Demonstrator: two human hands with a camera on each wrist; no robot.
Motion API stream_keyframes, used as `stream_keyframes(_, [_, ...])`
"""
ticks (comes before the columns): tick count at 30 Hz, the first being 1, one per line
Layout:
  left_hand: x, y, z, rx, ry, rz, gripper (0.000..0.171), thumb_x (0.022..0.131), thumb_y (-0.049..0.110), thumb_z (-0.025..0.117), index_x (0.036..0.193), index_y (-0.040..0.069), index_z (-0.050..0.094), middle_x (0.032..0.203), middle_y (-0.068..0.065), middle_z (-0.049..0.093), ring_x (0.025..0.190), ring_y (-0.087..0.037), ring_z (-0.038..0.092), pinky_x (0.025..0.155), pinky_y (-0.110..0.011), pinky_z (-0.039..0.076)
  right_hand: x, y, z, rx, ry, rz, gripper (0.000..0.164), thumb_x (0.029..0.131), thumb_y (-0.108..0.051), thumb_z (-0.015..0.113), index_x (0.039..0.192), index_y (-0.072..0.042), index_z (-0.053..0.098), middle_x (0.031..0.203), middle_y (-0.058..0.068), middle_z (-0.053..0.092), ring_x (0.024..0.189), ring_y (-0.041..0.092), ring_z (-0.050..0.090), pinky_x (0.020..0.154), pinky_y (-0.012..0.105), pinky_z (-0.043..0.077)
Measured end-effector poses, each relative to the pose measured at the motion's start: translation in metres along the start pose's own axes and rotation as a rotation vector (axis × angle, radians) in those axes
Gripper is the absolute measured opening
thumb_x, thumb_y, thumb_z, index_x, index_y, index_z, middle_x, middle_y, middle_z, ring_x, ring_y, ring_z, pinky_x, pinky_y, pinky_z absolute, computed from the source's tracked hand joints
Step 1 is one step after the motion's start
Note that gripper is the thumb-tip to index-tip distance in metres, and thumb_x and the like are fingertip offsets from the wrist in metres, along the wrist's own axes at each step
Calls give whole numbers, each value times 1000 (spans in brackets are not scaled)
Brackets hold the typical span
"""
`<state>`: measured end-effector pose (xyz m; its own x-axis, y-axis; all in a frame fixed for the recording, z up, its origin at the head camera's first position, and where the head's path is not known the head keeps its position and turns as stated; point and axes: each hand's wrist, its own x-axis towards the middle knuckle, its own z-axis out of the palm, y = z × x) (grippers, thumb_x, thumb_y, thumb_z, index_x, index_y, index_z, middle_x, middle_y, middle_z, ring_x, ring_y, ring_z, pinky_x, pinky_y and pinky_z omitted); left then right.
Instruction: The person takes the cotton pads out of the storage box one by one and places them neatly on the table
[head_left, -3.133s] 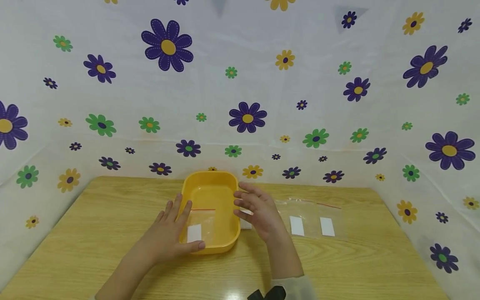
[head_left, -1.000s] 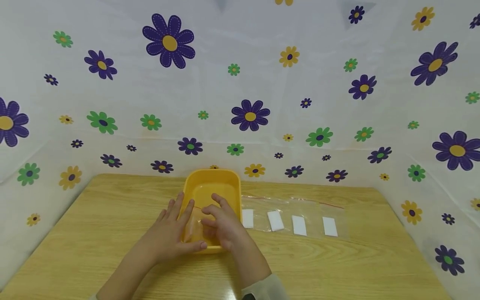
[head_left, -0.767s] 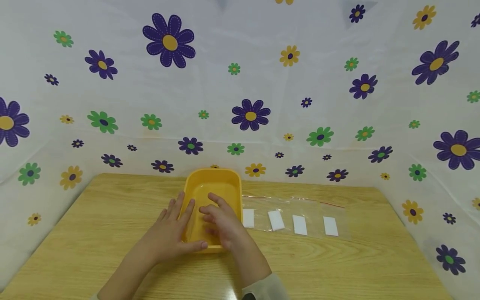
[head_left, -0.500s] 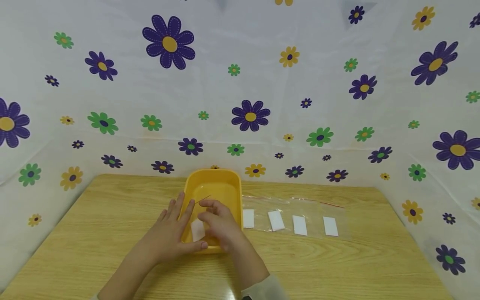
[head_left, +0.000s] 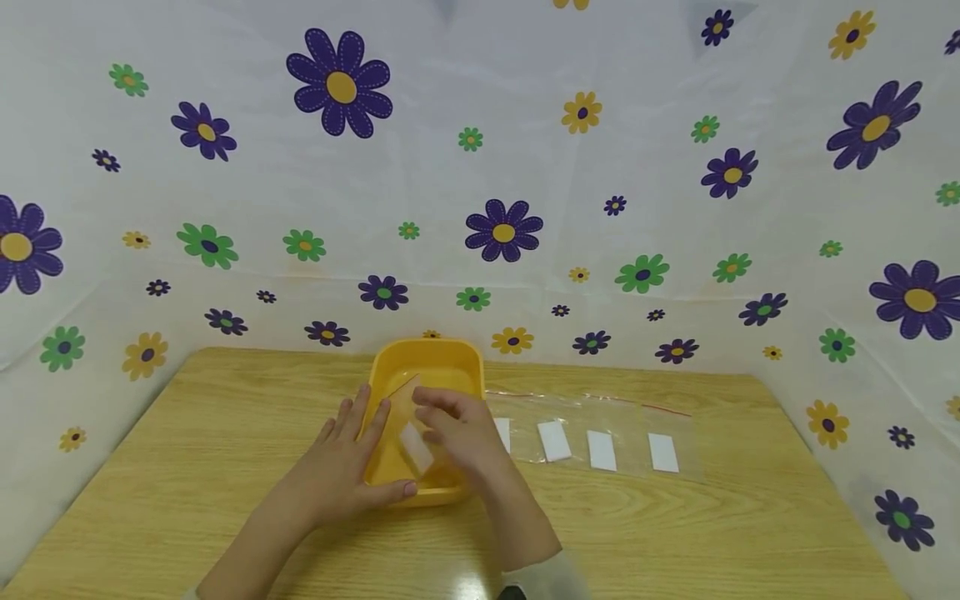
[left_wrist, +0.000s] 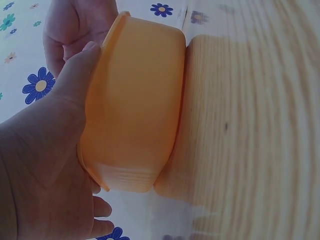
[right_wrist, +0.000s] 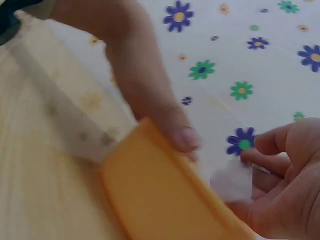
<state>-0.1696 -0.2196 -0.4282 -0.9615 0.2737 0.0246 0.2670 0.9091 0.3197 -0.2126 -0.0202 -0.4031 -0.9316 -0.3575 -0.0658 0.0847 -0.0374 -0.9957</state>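
My left hand (head_left: 337, 467) lies over the near left corner of a yellow plastic bin (head_left: 431, 356), its fingers straight and spread along the left rim. Its thumb reaches across the near rim; the left wrist view shows the outer wall of the bin (left_wrist: 135, 100) beside that thumb. With curled fingers my right hand (head_left: 465, 433) pinches a small clear zip-lock bag (head_left: 416, 448) over the bin's inside. A red stripe marks the bag's top, and a white card shows in it, tilted and blurred. The right wrist view has the card (right_wrist: 232, 180) close to the fingers.
To the right of the bin, several clear zip-lock bags (head_left: 555, 440) with white cards lie in a row; the leftmost is partly hidden. The wooden table (head_left: 675, 533) ends at a flower-patterned cloth (head_left: 420, 183) behind and at both sides.
My right hand came from over the bags at the right into the bin and took hold of the bag lying there. It has since risen slightly rightward with it. The left hand stays put.
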Motion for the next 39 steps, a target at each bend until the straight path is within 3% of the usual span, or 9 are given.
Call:
stream_keyframes(4, [1,1,0,1,7,7,116,79,84,53,159,6,21,166,-24,0,148,-53,11,117,-65,20,-1,-7,-20,-188,111,-104,25,94,-9,67,118,-9,72,111,3,73,98,19,67,85,28,58])
stream_keyframes(7, [1,1,0,2,14,7,117,79,85,52,159,5,22,165,-25,1,148,-53,12,116,-65,21,-1,-8,-31,-343,180,-124,30,92,-6,69,121,-15,71,100,-3,75,85,14,66,75,23,56])
stream_keyframes(13, [1,1,-1,-5,-6,-13,118,78,85,52,160,7,19,166,-24,-1,148,-53,10,117,-65,19,-3,-12,-47,-218,156,-98,55,91,-6,71,143,-16,54,100,3,77,89,17,71,74,28,60])
stream_keyframes(19, [1,-1,1,-9,-2,-15,118,78,84,54,159,7,20,166,-24,0,148,-53,11,117,-65,18,-7,-19,-56,-100,102,-107,39,91,-4,71,130,-9,65,105,10,75,89,19,72,75,30,61])
stream_keyframes(25, [1,-3,3,-10,-10,-19,118,78,84,54,160,8,19,166,-22,-2,149,-52,10,118,-64,18,-10,-23,-56,-119,111,-133,25,92,-3,68,117,-6,71,103,14,73,86,20,71,74,31,61])
stream_keyframes(31, [2,-3,5,-10,-16,-25,118,77,85,53,160,9,17,166,-21,-5,149,-51,8,118,-63,17,-9,-21,-61,-46,131,-77,24,93,-9,70,117,-6,71,102,13,66,87,21,70,75,33,61])
stream_keyframes(39, [3,-2,5,-16,-19,-25,118,78,84,55,160,9,17,166,-21,-4,150,-51,8,118,-64,16,-7,-16,-71,123,134,-19,26,97,-7,62,123,-7,67,104,10,68,88,18,68,77,32,61])
